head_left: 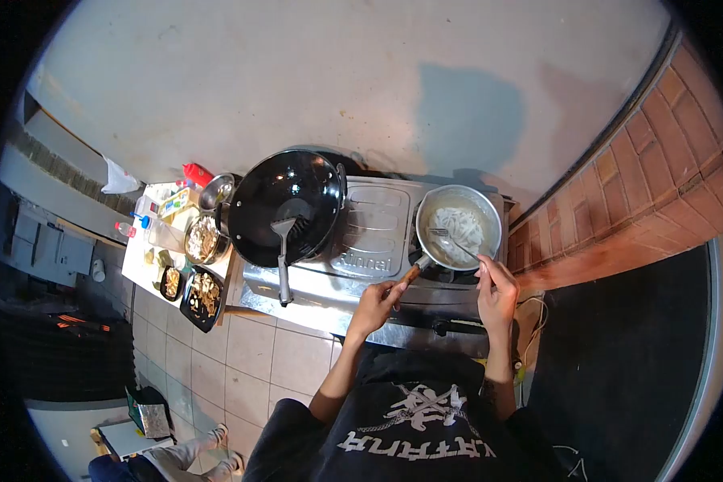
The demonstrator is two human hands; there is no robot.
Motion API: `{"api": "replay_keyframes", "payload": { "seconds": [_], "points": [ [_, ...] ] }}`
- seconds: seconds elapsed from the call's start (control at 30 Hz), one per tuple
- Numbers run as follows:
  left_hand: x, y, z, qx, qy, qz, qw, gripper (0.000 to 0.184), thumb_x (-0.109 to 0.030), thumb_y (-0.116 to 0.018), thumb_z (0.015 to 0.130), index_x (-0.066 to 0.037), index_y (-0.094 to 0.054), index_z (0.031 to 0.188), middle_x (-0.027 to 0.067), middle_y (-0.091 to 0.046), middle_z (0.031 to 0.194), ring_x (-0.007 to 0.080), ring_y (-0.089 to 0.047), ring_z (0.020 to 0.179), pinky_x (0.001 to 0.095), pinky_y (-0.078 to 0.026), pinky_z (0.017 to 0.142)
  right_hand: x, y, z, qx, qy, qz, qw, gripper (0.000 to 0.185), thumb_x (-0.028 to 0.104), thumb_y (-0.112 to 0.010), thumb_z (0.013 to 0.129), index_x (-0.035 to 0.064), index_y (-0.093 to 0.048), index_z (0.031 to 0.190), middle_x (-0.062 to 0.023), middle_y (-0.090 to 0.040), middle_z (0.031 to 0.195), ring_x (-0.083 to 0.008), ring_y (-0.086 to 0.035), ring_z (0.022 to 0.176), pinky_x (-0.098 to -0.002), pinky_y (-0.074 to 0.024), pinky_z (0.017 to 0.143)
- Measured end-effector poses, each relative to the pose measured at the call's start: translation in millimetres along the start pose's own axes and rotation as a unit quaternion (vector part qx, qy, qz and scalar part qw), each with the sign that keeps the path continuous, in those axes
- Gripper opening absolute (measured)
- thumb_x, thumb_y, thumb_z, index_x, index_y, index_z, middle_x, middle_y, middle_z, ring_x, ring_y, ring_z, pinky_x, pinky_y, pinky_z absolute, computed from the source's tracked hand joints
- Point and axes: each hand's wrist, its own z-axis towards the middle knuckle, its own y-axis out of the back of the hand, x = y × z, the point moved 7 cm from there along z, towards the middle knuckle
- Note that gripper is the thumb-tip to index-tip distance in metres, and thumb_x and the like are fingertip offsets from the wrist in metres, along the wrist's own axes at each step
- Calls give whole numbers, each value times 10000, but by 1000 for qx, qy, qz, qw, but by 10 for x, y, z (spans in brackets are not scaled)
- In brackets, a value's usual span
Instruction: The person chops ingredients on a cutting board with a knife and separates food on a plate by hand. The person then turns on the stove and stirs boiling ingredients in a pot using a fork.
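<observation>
A saucepan [492,210] stands on the right burner, with pale strips, perhaps noodles, in whitish liquid [458,227]. My left hand [375,307] is closed around its wooden handle [412,273]. In my right hand [496,291] is a fork [459,246], pinched near the end of its handle. The fork's tines lie over the pale strips inside the pan. Left of the saucepan, a large black wok [297,189] sits on the other burner, with a metal spatula [282,261] resting in it and its handle hanging over the front rim.
The steel gas stove [369,233] backs onto a wall. On a side table at left are a bowl of food [205,239], a black tray of chopped pieces [203,299], a small dark dish [171,283] and a red bottle [197,173]. A brick wall [618,189] stands right. Another person's legs [193,454] show lower left.
</observation>
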Motion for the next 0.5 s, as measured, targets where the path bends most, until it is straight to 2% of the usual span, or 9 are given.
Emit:
{"api": "replay_keyframes", "payload": {
  "seconds": [0.2,0.3,0.43,0.5],
  "points": [
    [60,-13,28,-9,-31,1,999,424,-394,-540,931,8,-652,861,49,-561,556,110,-475,474,300,-363,454,116,-29,54,-14,13,-13,1000,141,-7,-555,886,-48,-635,994,-91,-587,708,-130,-539,589,-251,-417,533],
    [63,-13,22,3,-4,7,1000,427,-399,-538,930,8,-648,857,47,-560,563,109,-473,480,299,-362,456,149,-54,39,-9,19,-33,999,134,-10,-559,879,-54,-634,982,-108,-582,698,-158,-561,601,-267,-429,546],
    [17,-8,15,-7,-31,-6,999,431,-402,-535,931,8,-646,856,45,-555,565,107,-470,485,297,-362,461,201,17,46,-13,8,-41,999,132,-15,-562,875,-56,-633,979,-117,-589,709,-167,-568,605,-275,-437,558],
    [-16,-3,-6,1,-8,-8,1000,435,-401,-534,932,12,-644,852,43,-547,561,105,-468,488,294,-363,468,284,96,54,-40,35,-57,997,129,-20,-564,872,-56,-633,974,-118,-588,706,-167,-570,608,-281,-443,564]
  ]
}}
